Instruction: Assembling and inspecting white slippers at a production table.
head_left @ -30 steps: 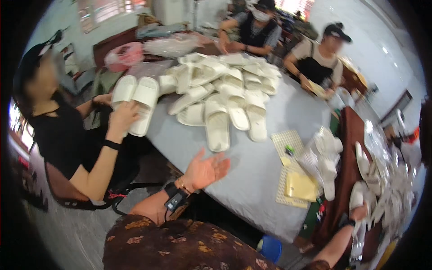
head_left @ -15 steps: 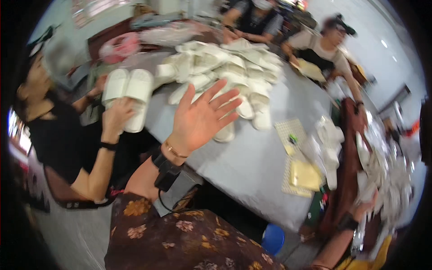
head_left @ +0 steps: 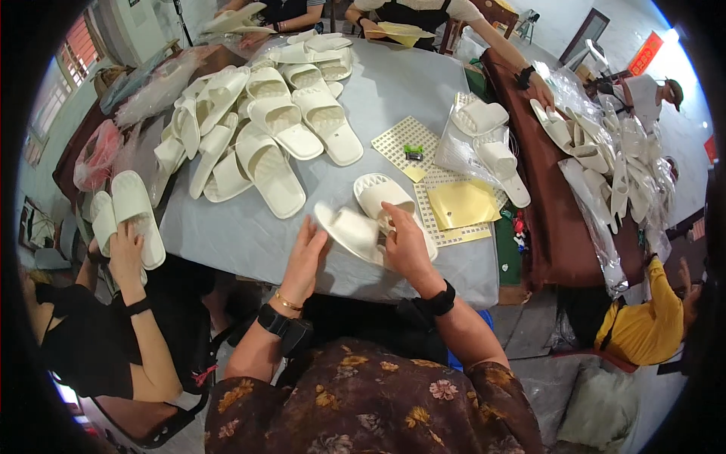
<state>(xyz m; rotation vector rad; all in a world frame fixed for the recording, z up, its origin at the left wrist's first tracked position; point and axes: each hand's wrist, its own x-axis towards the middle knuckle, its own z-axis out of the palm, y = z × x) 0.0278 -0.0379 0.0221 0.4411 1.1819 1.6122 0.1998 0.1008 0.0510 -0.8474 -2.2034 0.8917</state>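
In front of me at the table's near edge is a pair of off-white slippers, both close to my hands. My right hand (head_left: 410,248) is closed on the tilted left slipper (head_left: 348,231), thumb and forefinger at its end, beside the right slipper (head_left: 384,195). My left hand (head_left: 304,261) has its fingers stretched out along the tilted slipper's outer edge; whether they press on it is hard to tell. A heap of similar slippers (head_left: 272,121) lies beyond, on the grey tabletop (head_left: 234,246).
Sticker sheets (head_left: 404,140), a yellow sheet (head_left: 463,204) and slippers on clear plastic (head_left: 495,151) lie to the right. Farther right, a brown-covered surface (head_left: 556,227) bears plastic-wrapped slippers (head_left: 624,166). A co-worker's hand (head_left: 125,250) at left holds another pair.
My view has turned toward the table's middle. My right hand has come from the wrapped slippers to the table front, now with slippers. My left hand, raised open before, has lowered beside them.
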